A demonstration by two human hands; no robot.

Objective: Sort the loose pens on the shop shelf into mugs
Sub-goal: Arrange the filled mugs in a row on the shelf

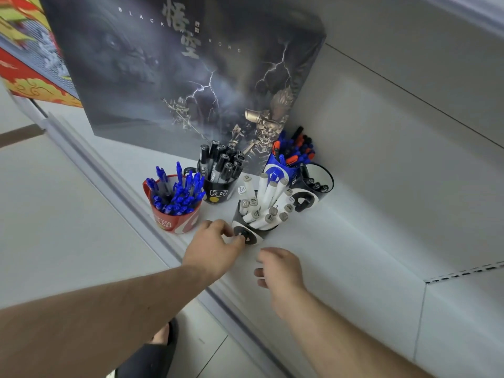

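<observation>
Pens (266, 199) stood sorted in five mugs on the shelf (341, 241) while your left hand (215, 248) pinched the nearest mug (255, 236) by its handle and your right hand (281, 271) hovered beside, fingers loosely curled, holding nothing.

Both forearms are bare from the frame edge to the wrist, with no sleeves, watch or rings showing on the left hand (211, 248) or the right hand (281, 271). Below the left forearm, a foot wears a black slide sandal (166, 342) with a broad strap.
</observation>
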